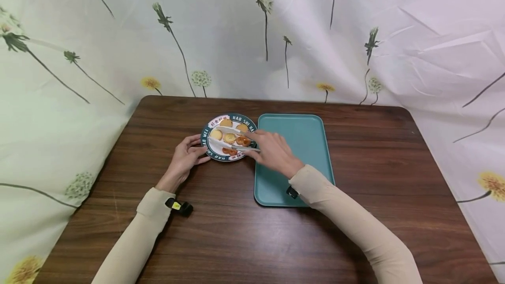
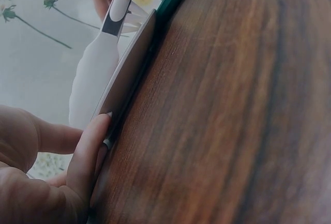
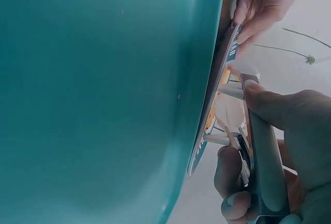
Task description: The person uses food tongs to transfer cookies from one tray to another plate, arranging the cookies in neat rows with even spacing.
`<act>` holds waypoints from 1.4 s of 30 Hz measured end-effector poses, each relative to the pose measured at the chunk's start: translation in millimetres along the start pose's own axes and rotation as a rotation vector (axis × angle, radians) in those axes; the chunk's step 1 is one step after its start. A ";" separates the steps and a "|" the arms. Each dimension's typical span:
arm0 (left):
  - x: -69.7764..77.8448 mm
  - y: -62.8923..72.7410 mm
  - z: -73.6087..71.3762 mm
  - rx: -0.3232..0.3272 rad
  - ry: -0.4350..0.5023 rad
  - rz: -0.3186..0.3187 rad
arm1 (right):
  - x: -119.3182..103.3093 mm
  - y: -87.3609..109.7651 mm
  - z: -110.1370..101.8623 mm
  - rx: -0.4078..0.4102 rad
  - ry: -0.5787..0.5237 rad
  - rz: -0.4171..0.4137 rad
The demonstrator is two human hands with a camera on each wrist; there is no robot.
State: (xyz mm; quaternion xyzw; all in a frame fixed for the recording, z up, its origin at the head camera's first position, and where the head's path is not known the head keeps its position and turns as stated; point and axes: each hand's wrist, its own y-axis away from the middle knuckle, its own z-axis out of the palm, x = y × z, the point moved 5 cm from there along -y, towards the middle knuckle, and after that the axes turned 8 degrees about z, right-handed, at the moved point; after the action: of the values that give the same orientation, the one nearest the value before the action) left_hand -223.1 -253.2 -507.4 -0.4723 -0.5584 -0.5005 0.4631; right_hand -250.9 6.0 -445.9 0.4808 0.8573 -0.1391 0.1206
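A round plate (image 1: 205, 137) with a dark teal lettered rim holds several small pastries, some pale and round (image 1: 216, 134), some glossy orange-brown (image 1: 243, 140). My left hand (image 1: 185, 157) grips the plate's left rim between thumb and fingers. In my right hand (image 1: 274, 151) are tongs (image 3: 266, 157) with white heads, their handles held between thumb and fingers. The two tong arms are spread over the plate, one across the upper pastries and one across the lower. From the left wrist, one broad white tong head (image 2: 95, 74) shows above the plate's edge. Some pastries are partly hidden by the tongs.
A teal rectangular tray (image 1: 292, 187) lies right of the plate, close against its edge, with my right forearm over its lower right. Both rest on a dark wooden table (image 1: 221, 231). A white cloth with dandelion prints (image 1: 229, 34) hangs behind.
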 end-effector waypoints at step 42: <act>0.7 0.5 1.9 0.008 0.001 -0.015 | 42.8 17.3 -19.9 0.039 -0.090 0.138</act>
State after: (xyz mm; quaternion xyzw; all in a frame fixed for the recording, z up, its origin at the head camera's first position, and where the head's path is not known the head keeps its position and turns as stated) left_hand -222.7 -251.3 -506.8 -0.4660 -0.5637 -0.5019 0.4617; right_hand -259.3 55.6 -444.0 0.5344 0.8129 -0.1684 0.1588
